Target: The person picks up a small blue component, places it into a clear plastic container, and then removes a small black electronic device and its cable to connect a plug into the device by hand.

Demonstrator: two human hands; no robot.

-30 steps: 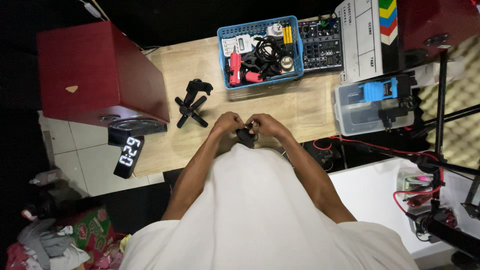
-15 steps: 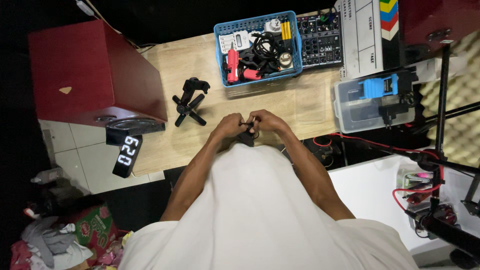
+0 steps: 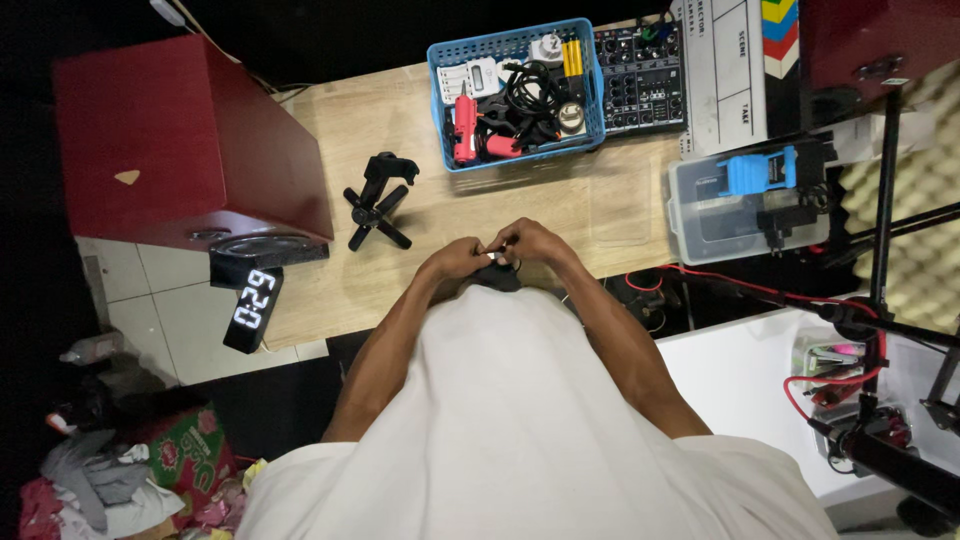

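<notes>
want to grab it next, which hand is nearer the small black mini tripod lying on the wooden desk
Left. The left hand sits just right of the black mini tripod; the right hand is farther off, beyond the left one, both pinching a small black object.

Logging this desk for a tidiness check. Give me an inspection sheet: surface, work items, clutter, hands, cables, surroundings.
Surface: wooden desk, light, partly bare.
Work items: small black object at the desk's near edge, mostly hidden by both hands; a small pale part shows between the fingers.
Clutter: blue basket of tools and cords, black mini tripod, audio mixer, clapperboard, clear tub with a blue holder.
Hands: left hand and right hand both pinch at the small black object.
Cables: red wire runs along the right; black cords coil in the basket.
Surroundings: dark red box, digital clock, black stand, tiled floor.
</notes>
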